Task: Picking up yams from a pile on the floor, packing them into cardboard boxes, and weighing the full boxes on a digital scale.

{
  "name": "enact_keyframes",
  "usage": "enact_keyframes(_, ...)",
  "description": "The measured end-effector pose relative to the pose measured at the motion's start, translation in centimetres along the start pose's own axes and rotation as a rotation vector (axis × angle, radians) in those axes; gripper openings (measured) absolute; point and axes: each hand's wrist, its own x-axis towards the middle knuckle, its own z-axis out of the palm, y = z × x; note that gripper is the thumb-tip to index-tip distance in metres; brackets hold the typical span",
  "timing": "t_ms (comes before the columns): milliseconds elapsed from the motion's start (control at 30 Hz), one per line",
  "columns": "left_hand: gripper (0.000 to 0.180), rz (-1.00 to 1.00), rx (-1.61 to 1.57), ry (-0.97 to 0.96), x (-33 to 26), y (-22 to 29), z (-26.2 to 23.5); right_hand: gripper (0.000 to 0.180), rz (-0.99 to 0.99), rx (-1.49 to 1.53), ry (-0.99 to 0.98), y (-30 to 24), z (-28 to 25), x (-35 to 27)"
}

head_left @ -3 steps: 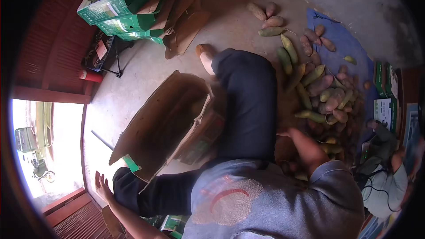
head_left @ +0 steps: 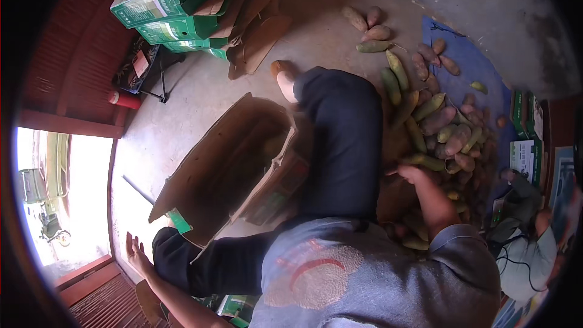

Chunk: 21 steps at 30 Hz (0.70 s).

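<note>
My left hand (head_left: 138, 255) is beside my left knee, held off to the side. Its fingers are spread and it holds nothing. An upright cardboard box (head_left: 200, 173) with its top open stands between my legs, its inside mostly in shadow. Past my right knee, my right hand (head_left: 409, 173) reaches down at the near left edge of a heap of sweet potatoes (head_left: 456, 140). One finger stretches out to the left, the others are partly hidden, and no held thing shows. Just above that hand lies a long greenish tuber (head_left: 425, 161).
Green and white cartons (head_left: 176, 12) are stacked at the far left, with a small black stand (head_left: 149, 73) nearby. A blue sheet (head_left: 464, 61) lies partly under the heap. Another person (head_left: 528, 249) is at the far right, near more green cartons (head_left: 525, 152). An open doorway (head_left: 85, 194) is at left.
My right hand has moved slightly up and to the right, toward the greenish tuber. My left hand stays spread beside the knee. The whole view has shifted slightly.
</note>
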Motion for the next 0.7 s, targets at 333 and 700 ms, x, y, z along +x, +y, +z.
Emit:
enact_keyframes(333,0.043,0.319,0.003,-0.13,-2.9,15.0,6.8,0.044,-0.747,0.946,0.043,-15.2,-15.7,-13.9)
enact_keyframes(700,0.056,0.573,0.129,-0.859,-3.9,21.3,15.0,0.082,-1.226,0.028,-0.239,-40.3,4.5,-30.1)
